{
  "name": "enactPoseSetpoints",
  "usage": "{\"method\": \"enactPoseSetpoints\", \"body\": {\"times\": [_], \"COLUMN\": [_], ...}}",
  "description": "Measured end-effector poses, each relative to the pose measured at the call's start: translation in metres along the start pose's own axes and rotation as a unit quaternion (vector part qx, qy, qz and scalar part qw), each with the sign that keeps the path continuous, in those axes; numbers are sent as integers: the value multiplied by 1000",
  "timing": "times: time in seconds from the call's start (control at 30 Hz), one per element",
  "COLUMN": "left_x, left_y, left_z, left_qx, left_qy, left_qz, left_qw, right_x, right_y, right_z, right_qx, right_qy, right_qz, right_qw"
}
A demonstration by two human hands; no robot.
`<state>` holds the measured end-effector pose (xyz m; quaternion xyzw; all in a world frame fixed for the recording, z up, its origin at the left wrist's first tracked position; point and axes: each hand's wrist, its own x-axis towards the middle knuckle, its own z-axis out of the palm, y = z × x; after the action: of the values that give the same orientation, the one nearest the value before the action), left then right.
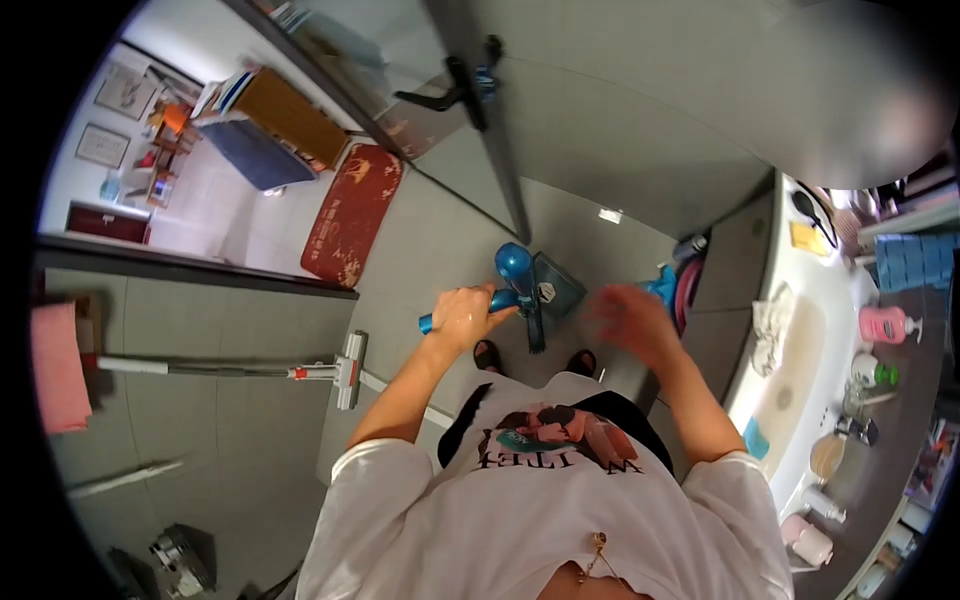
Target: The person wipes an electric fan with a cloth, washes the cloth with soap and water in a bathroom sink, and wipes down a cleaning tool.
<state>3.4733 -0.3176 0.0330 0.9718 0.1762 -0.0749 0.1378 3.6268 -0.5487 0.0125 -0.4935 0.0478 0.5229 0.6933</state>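
Observation:
My left hand (465, 315) is closed around the handle of a blue cleaning tool (515, 263). This tool has a rounded, shiny blue body and a narrow dark head with bristle-like edges pointing toward my feet; its exact kind is unclear. Behind it is a dark green, square-topped object (560, 290) with a pale mark, partly covered by the tool. My right hand (630, 320) hovers to the right of the tool, apart from it, and is smeared by motion. Nothing can be made out in its fingers.
A washbasin (815, 350) with a cloth (770, 325) and pink pump bottle (885, 325) stands on the right. Ahead is a glass door with a black handle (460, 95). A red mat (352, 215) lies by the doorway. On the left, a flat-headed mop (350, 370) juts out.

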Motion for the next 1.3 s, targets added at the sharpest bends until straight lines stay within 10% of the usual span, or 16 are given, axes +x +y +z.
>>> {"method": "enactPoseSetpoints", "body": {"times": [0.07, 0.13, 0.2, 0.23, 0.27, 0.3, 0.33, 0.67, 0.87, 1.07, 1.13, 1.2, 1.3], "left_x": [-24, -42, -59, -65, -71, -76, -81, -100, -109, -123, -126, -127, -132], "left_y": [-29, -57, -81, -92, -102, -112, -119, -179, -216, -242, -253, -264, -281], "left_z": [-5, -10, -14, -15, -17, -19, -21, -26, -30, -32, -28, -29, -36], "left_qx": [-19, -40, -45, -48, -50, -52, -53, -67, -83, -117, -126, -133, -139], "left_qy": [32, 63, 55, 64, 60, 53, 59, 145, 143, 173, 174, 177, 178], "left_qz": [-26, -51, -102, -117, -133, -149, -162, -253, -333, -380, -387, -394, -403], "left_qw": [999, 996, 992, 990, 988, 986, 984, 954, 928, 901, 897, 892, 887], "right_x": [9, -6, -26, -44, -42, -31, -30, -54, 14, 1, 3, 5, 17], "right_y": [-15, -49, -58, -65, -48, -42, -22, -10, 1, -18, -25, -30, -31], "right_z": [-17, -48, -96, -102, -199, -249, -313, -217, -219, -173, -162, -62, 32], "right_qx": [-376, -604, -693, -656, -600, -602, -624, -570, -279, -85, -15, 90, 36], "right_qy": [233, 435, 580, 599, 532, 626, 611, 645, 569, 500, 316, 359, 148], "right_qz": [-252, -413, -204, -64, -211, 99, 93, -66, -372, -337, -320, -309, -213], "right_qw": [860, 525, 376, 455, 559, 487, 479, 504, 678, 793, 893, 876, 965]}}
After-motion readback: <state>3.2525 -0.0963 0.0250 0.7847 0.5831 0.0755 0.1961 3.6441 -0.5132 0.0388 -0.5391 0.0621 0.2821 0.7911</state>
